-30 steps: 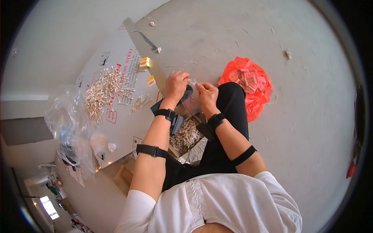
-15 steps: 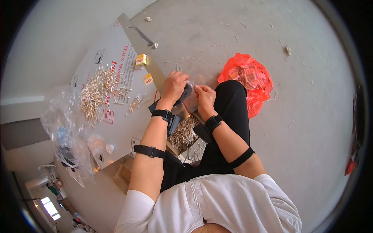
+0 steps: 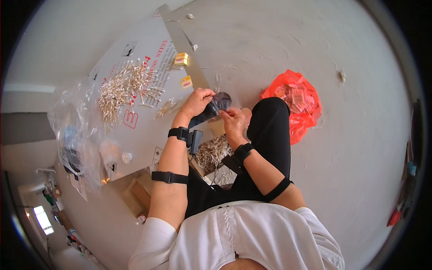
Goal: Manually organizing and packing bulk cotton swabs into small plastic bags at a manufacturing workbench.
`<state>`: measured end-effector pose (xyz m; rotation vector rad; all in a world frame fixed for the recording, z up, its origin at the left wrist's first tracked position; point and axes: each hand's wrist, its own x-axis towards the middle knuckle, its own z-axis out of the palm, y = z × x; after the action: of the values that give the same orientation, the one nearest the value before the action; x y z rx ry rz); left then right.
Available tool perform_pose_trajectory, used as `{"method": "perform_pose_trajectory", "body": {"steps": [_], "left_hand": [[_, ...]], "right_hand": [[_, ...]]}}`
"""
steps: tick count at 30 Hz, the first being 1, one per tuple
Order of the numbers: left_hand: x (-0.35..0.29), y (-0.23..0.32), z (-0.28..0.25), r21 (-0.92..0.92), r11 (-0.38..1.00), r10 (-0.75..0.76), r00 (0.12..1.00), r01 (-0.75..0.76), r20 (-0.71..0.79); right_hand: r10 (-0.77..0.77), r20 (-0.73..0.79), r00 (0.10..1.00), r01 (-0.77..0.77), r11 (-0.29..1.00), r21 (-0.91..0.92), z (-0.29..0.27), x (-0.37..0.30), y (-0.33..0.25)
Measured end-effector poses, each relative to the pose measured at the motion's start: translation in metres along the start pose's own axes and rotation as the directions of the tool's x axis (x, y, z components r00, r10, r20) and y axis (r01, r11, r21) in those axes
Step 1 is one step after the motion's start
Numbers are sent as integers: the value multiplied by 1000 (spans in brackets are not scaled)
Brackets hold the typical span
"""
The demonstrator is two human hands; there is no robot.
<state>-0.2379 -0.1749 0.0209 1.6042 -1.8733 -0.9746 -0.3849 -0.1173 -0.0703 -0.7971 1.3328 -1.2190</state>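
Observation:
My left hand [image 3: 196, 103] pinches the edge of a thin, see-through plastic film [image 3: 218, 113]. On the other side of it, the fingertips of my right hand [image 3: 234, 122] pinch the same film. Behind the film shows a dark, round-ended shape [image 3: 222, 100] that I cannot identify for certain. Under my wrists stands an open cardboard box [image 3: 211, 153] full of loose cotton swabs, partly hidden by my forearms. A big heap of cotton swabs [image 3: 118, 92] lies on the printed board to my left, with a smaller bunch [image 3: 168, 108] nearer my left hand.
Two small yellow boxes [image 3: 181, 59] sit on the printed board [image 3: 139, 121]. A red plastic bag [image 3: 299, 128] holding pink packs lies beyond my right knee. Clear plastic bags [image 3: 74, 119] crowd the board's left end. A brown carton [image 3: 135, 195] stands below it; swabs litter the floor.
The view has shifted, so the board and boxes sit further right and higher. My hands have tilted the film, and more of the dark shape shows between them.

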Motion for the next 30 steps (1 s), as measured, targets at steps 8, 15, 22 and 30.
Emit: {"method": "perform_pose_trajectory", "body": {"steps": [8,15,22,30], "left_hand": [[-15,15,13,566,821,57,975,76,-213],[-62,-16,6,329,935,97,793,135,-601],[-154,-63,-16,233,845,-42,494,481,-868],[-109,-31,-21,393,849,26,714,354,-700]], "right_hand": [[-215,-13,977,175,829,-531,19,-23,-20],[-295,139,945,325,814,-482,-13,-58,-41],[-484,571,663,733,576,-363,13,-42,-72],[-543,650,531,847,363,-388,58,-29,-56]]}}
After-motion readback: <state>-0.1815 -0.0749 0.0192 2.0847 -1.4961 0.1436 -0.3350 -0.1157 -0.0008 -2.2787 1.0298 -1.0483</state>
